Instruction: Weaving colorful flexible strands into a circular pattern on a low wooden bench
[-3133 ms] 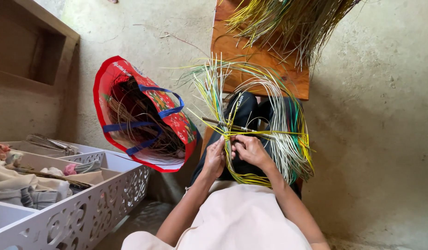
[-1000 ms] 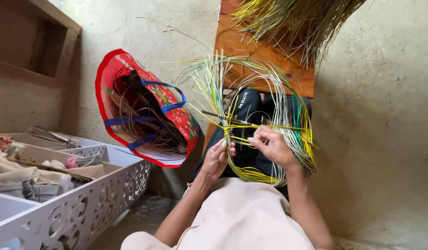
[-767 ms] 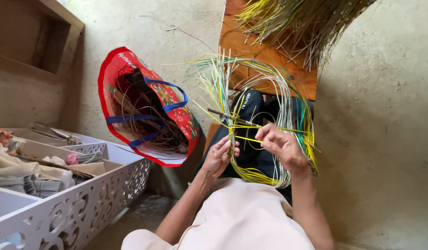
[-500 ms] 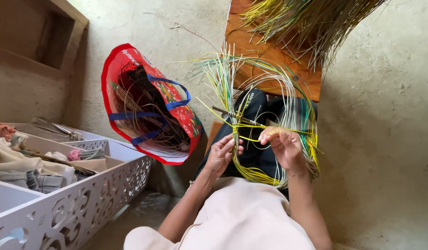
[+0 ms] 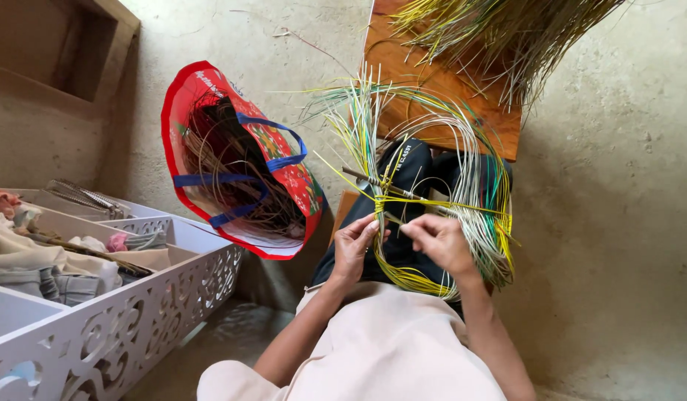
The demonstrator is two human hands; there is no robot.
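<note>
My left hand (image 5: 355,245) and my right hand (image 5: 436,239) meet over my lap, both pinching thin yellow and green reed strands (image 5: 462,163) that loop up and around in a big bundle. A dark stick (image 5: 373,180) crosses the strands just above my fingers, where yellow strips are tied around it. The loops arch over my dark-trousered knees (image 5: 410,167) and fall to the right past my right wrist.
A red woven-plastic bag with blue handles (image 5: 236,160), full of brown fibres, stands to the left. A white cut-out storage box (image 5: 113,312) with cloth and tools fills the lower left. More dried green-yellow reeds (image 5: 507,30) lie on an orange wooden board (image 5: 425,82) ahead.
My right hand has drawn a yellow strand out to the right and come back toward the left hand. The view has shifted slightly, with the bag further right in the picture.
</note>
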